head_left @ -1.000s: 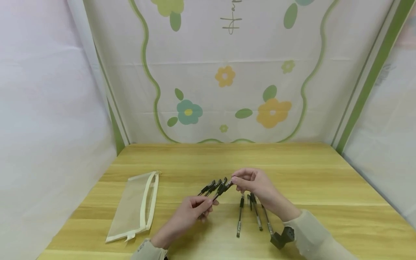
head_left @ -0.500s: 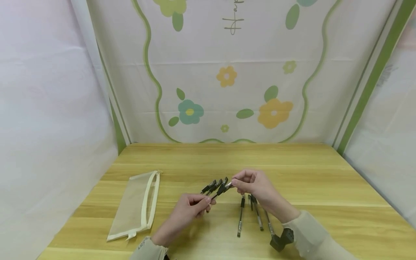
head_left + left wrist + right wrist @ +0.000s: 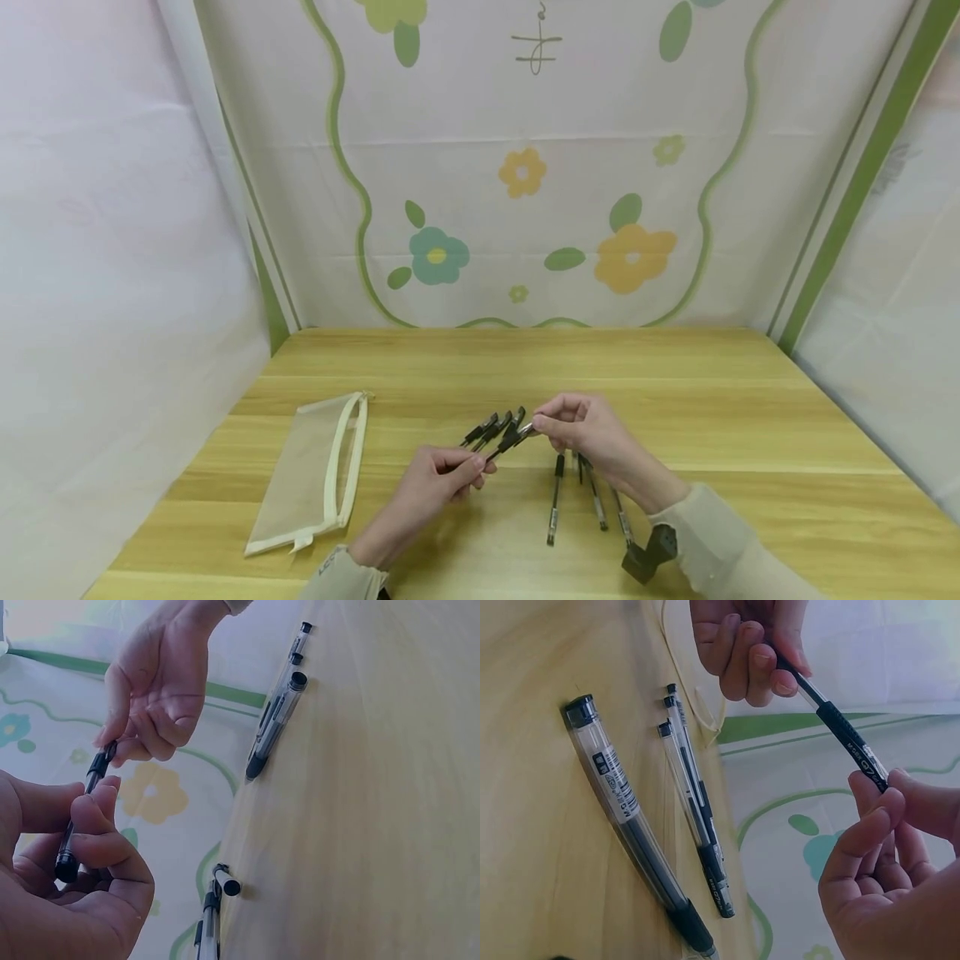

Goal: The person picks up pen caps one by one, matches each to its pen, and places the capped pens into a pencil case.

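Observation:
A slim black gel pen (image 3: 841, 733) is held in the air between both hands, slanting. My left hand (image 3: 435, 487) pinches its barrel between thumb and fingers; the black end plug pokes out below them in the left wrist view. At the opposite end, my right hand (image 3: 592, 429) pinches the pen's black clip end with thumb and fingertips. Several similar pens (image 3: 480, 432) lie side by side just beyond the left hand, partly hidden by it. More pens (image 3: 555, 504) lie on the table under and in front of the right wrist, some partly covered by that hand.
A beige see-through zip pouch (image 3: 300, 479) lies on the left of the wooden table (image 3: 750, 425), its zip side facing right. A flower-print cloth (image 3: 480, 192) hangs behind the table, with white cloth at both sides. A black camera (image 3: 648, 554) sits at the right wrist.
The left hand has shifted slightly left along the pen and the right hand slightly down. Both keep their pinch; the pens on the table and the pouch stay put.

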Motion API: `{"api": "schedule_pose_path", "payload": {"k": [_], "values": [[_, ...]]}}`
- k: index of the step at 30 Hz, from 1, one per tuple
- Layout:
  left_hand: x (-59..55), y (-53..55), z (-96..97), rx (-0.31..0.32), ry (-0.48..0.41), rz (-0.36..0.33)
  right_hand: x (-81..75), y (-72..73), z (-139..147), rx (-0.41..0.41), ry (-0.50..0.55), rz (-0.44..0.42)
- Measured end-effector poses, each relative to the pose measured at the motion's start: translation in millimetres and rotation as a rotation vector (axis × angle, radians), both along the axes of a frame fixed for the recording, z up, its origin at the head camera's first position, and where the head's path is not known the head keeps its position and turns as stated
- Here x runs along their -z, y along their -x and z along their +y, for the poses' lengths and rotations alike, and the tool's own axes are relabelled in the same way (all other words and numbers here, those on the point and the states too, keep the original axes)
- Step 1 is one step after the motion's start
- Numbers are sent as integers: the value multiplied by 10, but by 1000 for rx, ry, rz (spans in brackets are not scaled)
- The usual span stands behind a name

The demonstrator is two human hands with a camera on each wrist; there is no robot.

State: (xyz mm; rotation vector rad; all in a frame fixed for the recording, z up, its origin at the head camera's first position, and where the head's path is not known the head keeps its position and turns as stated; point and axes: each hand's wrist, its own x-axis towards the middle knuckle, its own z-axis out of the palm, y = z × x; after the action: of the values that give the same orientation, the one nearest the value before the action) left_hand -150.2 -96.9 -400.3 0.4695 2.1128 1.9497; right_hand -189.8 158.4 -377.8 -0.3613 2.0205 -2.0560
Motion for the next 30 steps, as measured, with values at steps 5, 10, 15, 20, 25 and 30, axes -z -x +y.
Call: {"api": "schedule_pose_path", "payload": {"k": [5, 10, 15, 20, 25, 30], "values": [[-7, -2, -7, -2, 2, 19, 6, 11, -25, 13, -30, -3], [-1, -1, 16, -9, 4, 32, 31, 52, 8, -16, -34, -11], [50, -22, 149, 50, -35, -17, 34, 213, 250, -119, -73, -20], [78, -64, 170, 174, -78, -64, -46, 443, 452, -202, -182, -12], [121, -71, 138, 106, -26, -143, -59, 594, 452, -221, -266, -36], [155, -12, 164, 4, 23, -184, -9, 766, 388, -225, -379, -21]]}}
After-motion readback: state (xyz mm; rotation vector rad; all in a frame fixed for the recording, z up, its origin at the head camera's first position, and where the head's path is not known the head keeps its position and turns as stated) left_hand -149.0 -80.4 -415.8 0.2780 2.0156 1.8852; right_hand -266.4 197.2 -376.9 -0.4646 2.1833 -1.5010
